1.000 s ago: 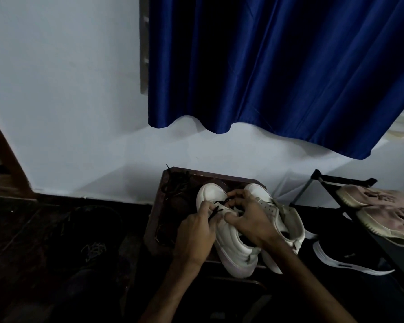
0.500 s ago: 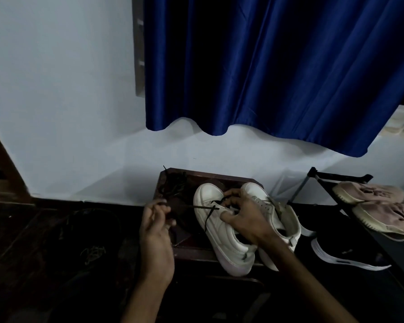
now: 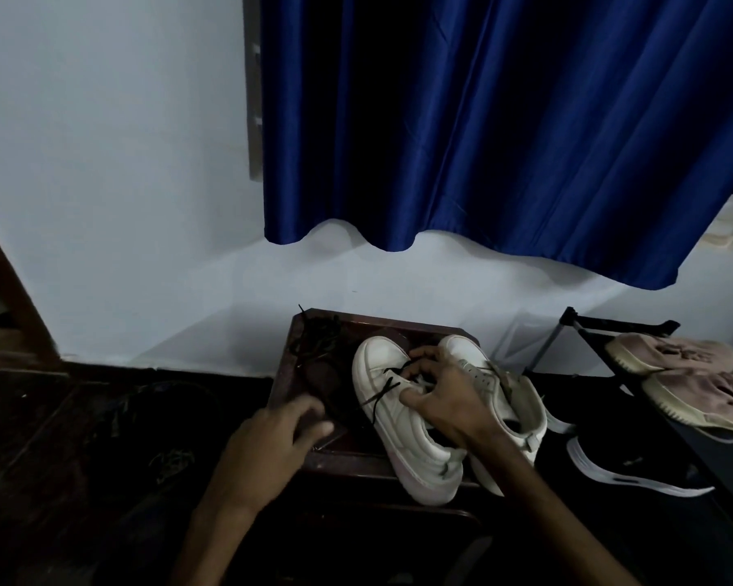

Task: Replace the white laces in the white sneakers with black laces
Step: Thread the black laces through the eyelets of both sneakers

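Pale wall (image 3: 102,205) and a deep blue curtain (image 3: 504,141) fill the far side of the dim room, above a dark floor (image 3: 60,458). Against the wall stands a small dark wooden tabletop (image 3: 339,458). Two white sneakers rest on it side by side, toes toward the wall and heels hanging over the near edge.

The left sneaker (image 3: 398,425) has a black lace (image 3: 381,393) threaded through its far eyelets, and one loose end trails down its left side. The right sneaker (image 3: 521,416) touches it and shows bare eyelets and a floppy tongue. A tangle of spare black laces (image 3: 320,336) lies on the far-left corner of the tabletop.

The right hand (image 3: 449,395) grasps the left sneaker across its lacing, with the thumb on the left side and the fingers curled over the top where the lace crosses. The left hand (image 3: 271,441) sits at the near-left part of the tabletop with loosely bent fingers. The dim light hides whether it pinches anything.

At the right, a black rack (image 3: 610,325) carries two pinkish shoes (image 3: 673,353). A black shoe with a white sole (image 3: 635,467) lies on the floor below.
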Tool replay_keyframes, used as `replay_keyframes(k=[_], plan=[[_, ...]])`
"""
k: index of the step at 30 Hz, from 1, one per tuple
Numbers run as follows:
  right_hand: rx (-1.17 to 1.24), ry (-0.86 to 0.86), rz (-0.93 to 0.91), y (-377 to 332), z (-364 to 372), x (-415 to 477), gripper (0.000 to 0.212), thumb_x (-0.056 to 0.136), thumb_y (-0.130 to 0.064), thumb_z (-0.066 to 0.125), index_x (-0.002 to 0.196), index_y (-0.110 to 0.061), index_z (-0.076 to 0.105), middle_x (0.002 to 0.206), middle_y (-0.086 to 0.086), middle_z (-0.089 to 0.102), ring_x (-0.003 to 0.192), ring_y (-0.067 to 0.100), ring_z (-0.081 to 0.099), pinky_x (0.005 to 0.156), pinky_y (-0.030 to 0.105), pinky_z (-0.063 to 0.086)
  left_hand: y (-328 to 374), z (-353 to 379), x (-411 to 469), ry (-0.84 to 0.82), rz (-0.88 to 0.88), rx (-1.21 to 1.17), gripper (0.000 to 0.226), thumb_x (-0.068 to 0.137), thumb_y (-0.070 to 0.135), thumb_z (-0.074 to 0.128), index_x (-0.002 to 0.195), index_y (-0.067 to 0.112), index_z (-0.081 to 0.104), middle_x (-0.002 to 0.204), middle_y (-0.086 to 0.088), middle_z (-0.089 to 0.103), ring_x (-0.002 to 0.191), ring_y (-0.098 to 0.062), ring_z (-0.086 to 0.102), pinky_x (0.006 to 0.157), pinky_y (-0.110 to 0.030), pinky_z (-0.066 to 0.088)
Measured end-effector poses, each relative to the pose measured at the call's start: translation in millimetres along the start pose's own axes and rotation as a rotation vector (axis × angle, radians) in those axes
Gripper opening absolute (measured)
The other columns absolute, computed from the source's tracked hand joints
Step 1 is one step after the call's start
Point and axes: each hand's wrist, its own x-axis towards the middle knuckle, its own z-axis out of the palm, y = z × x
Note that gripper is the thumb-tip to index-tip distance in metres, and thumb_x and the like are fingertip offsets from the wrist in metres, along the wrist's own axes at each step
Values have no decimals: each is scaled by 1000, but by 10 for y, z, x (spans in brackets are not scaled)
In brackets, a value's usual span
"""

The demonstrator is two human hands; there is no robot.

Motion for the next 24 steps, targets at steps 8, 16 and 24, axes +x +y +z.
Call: replay_keyframes(k=[8,16,24], plan=[[-7,8,0,6,-17,0,16,74,-20,75,90,-20,72,123,-14,49,100,-7,54,81,5,40,-12,-160,-169,-324,169,-393,39,94,44,57,64,19,56,60,6,52,63,-3,53,64,-28,40],[-248,-66,-211,-89,-80,28,47,76,-48,51,118,-30,64,134,-8,46,123,12,42,104,28,35,-48,201,-175,-156,234,-99,37,91,48,54,66,21,51,62,2,57,56,-5,55,55,-26,40],[-945,-377,-376,-582,-60,348,16,85,-34,66,100,-31,68,127,-7,47,123,17,37,96,45,33,-115,307,-67,-94,346,87,32,91,56,45,67,35,42,62,18,44,68,6,44,69,-20,42]])
